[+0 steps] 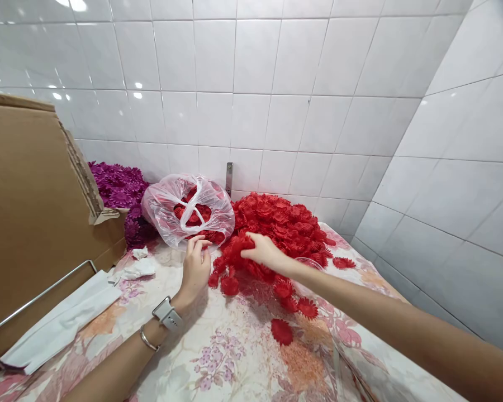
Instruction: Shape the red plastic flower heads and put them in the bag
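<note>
A big heap of red artificial flower heads (285, 223) lies on the table against the tiled wall. At the heap's front left, my right hand (264, 252) is closed on some red flower heads, which are slightly blurred. My left hand (196, 271) is just in front of the clear plastic bag (163, 209), its fingers bent and apart with nothing visible in them. Tied handles cross the top of that bag, and red flower heads show inside it. Loose red flower heads, such as one nearer me (281, 331), lie in front of the heap.
A cardboard box (29, 167) stands at the left, with a metal wire frame (46, 296) and white paper (67, 321) by it. Purple artificial flowers (119, 187) are piled behind. A floral cloth (171, 357) covers the table. Behind the right forearm shows a clear round rim (312, 262).
</note>
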Action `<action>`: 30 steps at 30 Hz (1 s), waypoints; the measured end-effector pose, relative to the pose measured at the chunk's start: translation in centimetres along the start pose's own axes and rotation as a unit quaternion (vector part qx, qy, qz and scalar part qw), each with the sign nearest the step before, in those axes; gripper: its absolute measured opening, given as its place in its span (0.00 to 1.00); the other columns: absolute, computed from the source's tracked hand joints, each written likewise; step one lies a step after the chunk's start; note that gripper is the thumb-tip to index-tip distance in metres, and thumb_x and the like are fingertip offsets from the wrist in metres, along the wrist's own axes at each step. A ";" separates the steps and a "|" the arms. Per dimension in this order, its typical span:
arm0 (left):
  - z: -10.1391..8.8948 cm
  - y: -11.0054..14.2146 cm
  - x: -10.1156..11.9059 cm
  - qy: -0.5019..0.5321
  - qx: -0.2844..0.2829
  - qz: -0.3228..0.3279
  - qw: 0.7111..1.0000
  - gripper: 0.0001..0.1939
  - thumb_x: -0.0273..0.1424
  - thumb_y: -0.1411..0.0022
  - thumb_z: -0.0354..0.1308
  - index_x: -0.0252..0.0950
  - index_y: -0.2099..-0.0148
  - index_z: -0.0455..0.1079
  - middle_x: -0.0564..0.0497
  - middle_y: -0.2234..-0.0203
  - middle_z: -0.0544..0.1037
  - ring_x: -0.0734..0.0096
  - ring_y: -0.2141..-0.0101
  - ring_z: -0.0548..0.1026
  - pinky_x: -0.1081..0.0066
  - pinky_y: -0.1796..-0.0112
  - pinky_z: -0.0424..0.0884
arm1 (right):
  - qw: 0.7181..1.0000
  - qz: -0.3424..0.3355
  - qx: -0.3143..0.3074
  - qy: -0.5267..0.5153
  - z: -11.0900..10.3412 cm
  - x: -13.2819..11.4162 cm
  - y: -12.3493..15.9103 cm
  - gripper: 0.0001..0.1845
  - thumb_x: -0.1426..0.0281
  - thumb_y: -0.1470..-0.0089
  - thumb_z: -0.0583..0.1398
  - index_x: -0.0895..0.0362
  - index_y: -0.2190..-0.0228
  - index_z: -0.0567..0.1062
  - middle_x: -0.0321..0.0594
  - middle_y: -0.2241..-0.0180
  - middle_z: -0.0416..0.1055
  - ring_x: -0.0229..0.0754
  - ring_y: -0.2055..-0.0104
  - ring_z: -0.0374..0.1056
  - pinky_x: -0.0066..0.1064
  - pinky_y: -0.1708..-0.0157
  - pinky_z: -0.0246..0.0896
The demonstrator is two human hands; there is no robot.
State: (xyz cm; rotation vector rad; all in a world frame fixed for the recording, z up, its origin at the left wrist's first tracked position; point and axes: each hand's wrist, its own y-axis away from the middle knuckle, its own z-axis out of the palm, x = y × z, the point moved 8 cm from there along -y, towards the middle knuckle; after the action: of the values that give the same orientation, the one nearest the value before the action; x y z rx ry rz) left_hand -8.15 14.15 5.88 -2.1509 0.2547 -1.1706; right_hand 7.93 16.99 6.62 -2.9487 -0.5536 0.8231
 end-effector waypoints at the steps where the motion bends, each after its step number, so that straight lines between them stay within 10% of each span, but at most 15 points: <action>1: 0.1 0.0 0.0 -0.001 -0.005 -0.005 1.000 0.10 0.20 0.46 0.44 0.37 0.67 0.64 0.46 0.60 0.66 0.61 0.53 0.65 0.59 0.51 0.61 | 1.000 0.003 0.008 -0.010 -1.4 0.0 -0.9 0.14 0.67 0.43 0.56 0.58 0.55 0.68 0.42 0.55 0.68 0.43 0.59 0.68 0.40 0.61 0.66; 9: 1.3 2.4 2.3 -0.018 -0.142 -0.005 0.990 0.06 0.26 0.45 0.48 0.38 0.68 0.66 0.48 0.59 0.69 0.63 0.56 0.70 0.63 0.54 0.67 | 0.984 0.020 0.174 -0.004 -13.3 1.1 -11.7 0.16 0.67 0.43 0.56 0.58 0.53 0.66 0.43 0.53 0.66 0.44 0.57 0.67 0.42 0.59 0.65; 14: 1.9 5.4 2.3 -0.111 -0.283 -0.022 0.953 0.09 0.28 0.43 0.47 0.38 0.62 0.67 0.43 0.52 0.67 0.59 0.52 0.68 0.60 0.53 0.67 | 0.977 0.087 0.193 0.016 -13.1 4.4 -15.1 0.15 0.67 0.43 0.56 0.57 0.54 0.67 0.43 0.53 0.66 0.44 0.57 0.67 0.42 0.59 0.65; 21: -1.2 7.4 -1.8 -0.144 -0.315 -0.061 0.936 0.18 0.38 0.41 0.49 0.44 0.49 0.65 0.47 0.42 0.60 0.58 0.44 0.60 0.61 0.48 0.62 | 0.984 0.098 0.143 0.035 -13.7 6.2 -15.4 0.16 0.67 0.43 0.56 0.58 0.54 0.67 0.43 0.53 0.66 0.44 0.57 0.67 0.42 0.60 0.65; 25: -2.1 9.9 -4.8 -0.171 -0.391 -0.027 0.904 0.47 0.46 0.57 0.63 0.49 0.37 0.47 0.45 0.37 0.48 0.43 0.40 0.48 0.49 0.47 0.56 | 0.987 0.079 0.131 0.053 -15.9 4.9 -14.1 0.16 0.67 0.43 0.56 0.58 0.53 0.67 0.43 0.53 0.66 0.44 0.57 0.67 0.42 0.60 0.65; 30: -1.7 9.7 -5.5 -0.237 -0.417 -0.002 0.877 0.49 0.54 0.53 0.56 0.43 0.35 0.39 0.41 0.37 0.40 0.41 0.40 0.38 0.42 0.46 0.45 | 0.983 0.023 0.159 0.085 -17.1 1.8 -9.8 0.16 0.65 0.43 0.55 0.58 0.54 0.67 0.43 0.53 0.66 0.44 0.57 0.67 0.42 0.59 0.64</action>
State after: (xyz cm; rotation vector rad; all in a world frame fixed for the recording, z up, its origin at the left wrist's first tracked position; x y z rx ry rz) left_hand -11.36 8.53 -3.35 -3.0990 0.6140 -0.5054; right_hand 14.80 27.93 21.64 -2.7088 -0.3117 0.5903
